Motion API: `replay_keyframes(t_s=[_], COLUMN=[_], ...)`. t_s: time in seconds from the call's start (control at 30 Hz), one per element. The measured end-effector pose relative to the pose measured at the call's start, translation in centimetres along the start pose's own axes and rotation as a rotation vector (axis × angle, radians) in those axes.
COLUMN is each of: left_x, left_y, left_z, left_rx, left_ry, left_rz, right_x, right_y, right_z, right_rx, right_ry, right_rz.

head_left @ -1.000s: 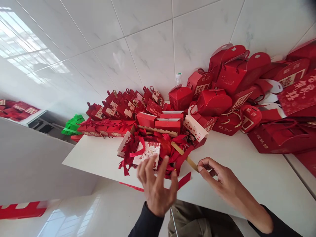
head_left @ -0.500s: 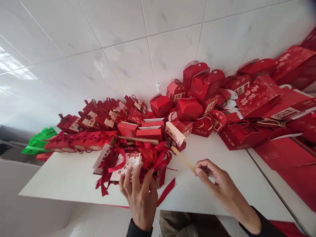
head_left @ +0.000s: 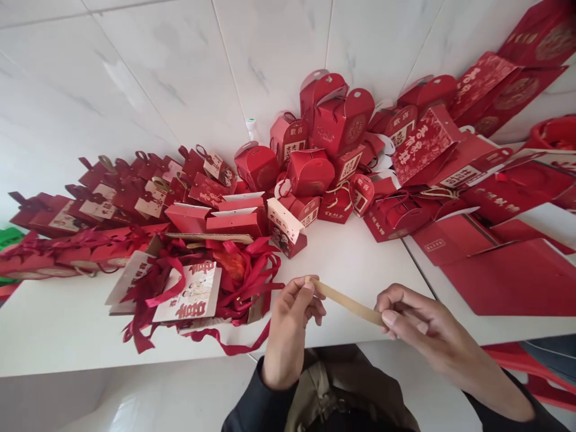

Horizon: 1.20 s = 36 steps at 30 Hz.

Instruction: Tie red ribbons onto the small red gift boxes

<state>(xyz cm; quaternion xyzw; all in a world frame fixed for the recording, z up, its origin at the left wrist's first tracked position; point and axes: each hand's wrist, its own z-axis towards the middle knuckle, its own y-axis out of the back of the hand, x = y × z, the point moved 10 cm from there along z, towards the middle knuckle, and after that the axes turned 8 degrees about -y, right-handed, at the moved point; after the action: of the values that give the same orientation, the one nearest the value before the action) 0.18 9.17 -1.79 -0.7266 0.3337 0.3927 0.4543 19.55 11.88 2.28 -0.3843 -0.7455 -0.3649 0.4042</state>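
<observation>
A thin tan strip [head_left: 346, 301] stretches between my two hands above the near edge of the white table [head_left: 360, 270]. My left hand [head_left: 292, 327] pinches its left end with thumb and fingers closed. My right hand [head_left: 423, 327] pinches its right end, fingers curled. Just left of my left hand lies a heap of red ribbons [head_left: 243, 276] with a white printed card [head_left: 191, 294] on top, inside a shallow cardboard tray.
Many red gift boxes [head_left: 310, 171] and flat red bags [head_left: 486, 198] are piled along the white tiled wall, from far left to far right. Folded red boxes [head_left: 234, 219] stand behind the ribbon tray. A loose red ribbon [head_left: 234, 345] hangs over the table's front edge.
My left hand left the ribbon heap and took hold of the strip's free end. The strip came off the pile toward me. The view shifted right and closer to the table.
</observation>
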Motion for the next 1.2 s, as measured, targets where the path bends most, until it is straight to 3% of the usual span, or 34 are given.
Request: replay_keyframes(t_s=[0.1, 0.17, 0.23, 0.3, 0.4, 0.5, 0.6, 0.83, 1.1, 1.2], left_x=[0.2, 0.1, 0.3, 0.7, 1.3, 1.4, 1.5, 1.6, -1.0, -0.4], left_y=[-0.8, -1.0, -1.2, -1.4, -1.5, -0.7, -0.5, -0.5, -0.3, -0.8], left_z=[0.3, 0.1, -0.2, -0.5, -0.9, -1.2, -1.5, -1.9, -1.6, -1.5], left_rx=[0.013, -0.012, -0.042, -0.068, -0.120, -0.215, -0.218, -0.103, -0.021, 0.033], left_ry=[0.059, 0.045, 0.028, 0.014, 0.000, -0.045, -0.082, -0.209, -0.350, -0.304], left_rz=[-0.161, -0.187, -0.194, -0.174, -0.131, -0.130, -0.107, 0.138, 0.382, 0.423], right_x=[-1.6, -2.9, -4.0, -4.1, -3.1, -2.2, -1.6, -0.5, -1.3, -1.0], right_y=[0.7, 0.4, -1.0, -3.2, -6.2, -7.4, -7.6, -6.2, -5.4, -5.1], right_z=[0.8, 1.8, 2.6, 3.1, 3.0, 2.9, 3.1, 3.8, 4.1, 4.1], right_rx=[0.027, 0.067, 0.118, 0.190, 0.308, 0.362, 0.356, 0.144, 0.136, 0.131], right_ry=[0.007, -0.019, -0.053, -0.054, 0.001, 0.048, 0.067, 0.045, -0.041, -0.039], right_rz=[0.137, 0.353, 0.543, 0.589, 0.605, 0.698, 0.689, 0.519, 0.325, 0.288])
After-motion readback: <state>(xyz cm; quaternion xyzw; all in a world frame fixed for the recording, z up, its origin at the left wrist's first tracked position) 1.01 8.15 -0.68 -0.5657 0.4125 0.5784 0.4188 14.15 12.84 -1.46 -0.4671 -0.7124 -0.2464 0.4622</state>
